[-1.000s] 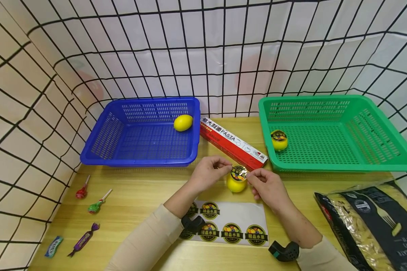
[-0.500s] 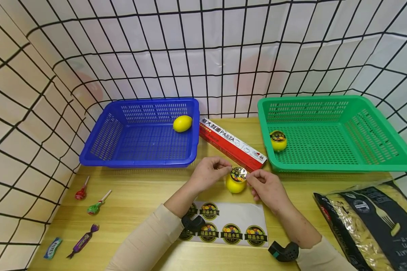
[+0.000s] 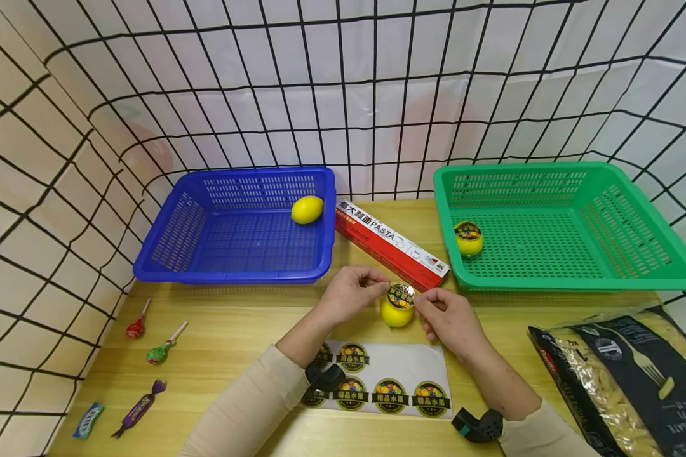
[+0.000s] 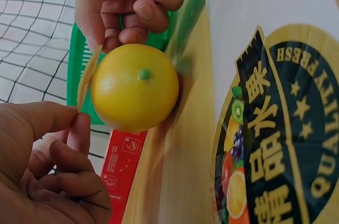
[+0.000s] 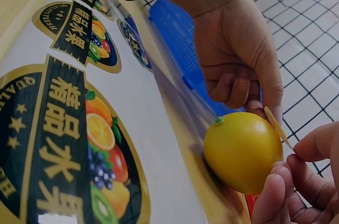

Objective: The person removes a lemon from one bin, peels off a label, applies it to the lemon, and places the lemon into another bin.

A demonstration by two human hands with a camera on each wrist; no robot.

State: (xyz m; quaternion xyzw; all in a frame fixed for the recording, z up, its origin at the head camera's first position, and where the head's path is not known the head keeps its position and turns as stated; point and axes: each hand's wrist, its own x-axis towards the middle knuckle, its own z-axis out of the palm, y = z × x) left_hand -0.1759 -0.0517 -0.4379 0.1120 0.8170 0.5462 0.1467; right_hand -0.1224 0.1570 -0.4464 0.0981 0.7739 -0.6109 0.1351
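Observation:
A yellow lemon (image 3: pixel 397 315) stands on the table in front of me, its green tip toward me in both wrist views. Over its top is a round black-and-gold fruit sticker (image 3: pixel 401 296), stretched between both hands. My left hand (image 3: pixel 351 293) pinches the sticker's left edge between thumb and forefinger. The opposite edge is pinched by my right hand (image 3: pixel 450 317). Seen edge-on in the left wrist view, the sticker (image 4: pixel 87 78) lies right at the lemon's surface (image 4: pixel 135 89). A sheet (image 3: pixel 403 355) of more such stickers lies nearer to me, partly behind my left wrist.
A blue basket (image 3: pixel 234 277) with a plain lemon (image 3: pixel 307 210) stands back left; a green basket (image 3: pixel 571 282) with a stickered lemon (image 3: pixel 469 240) stands back right. Between them lies a pasta box (image 3: pixel 391 244). Wrapped sweets (image 3: pixel 140 409) lie left, a pasta bag (image 3: pixel 623 374) right.
The sticker's tilt has altered slightly, with less glare and more of its printed band showing. Both hands keep their pinch over the lemon and hardly move.

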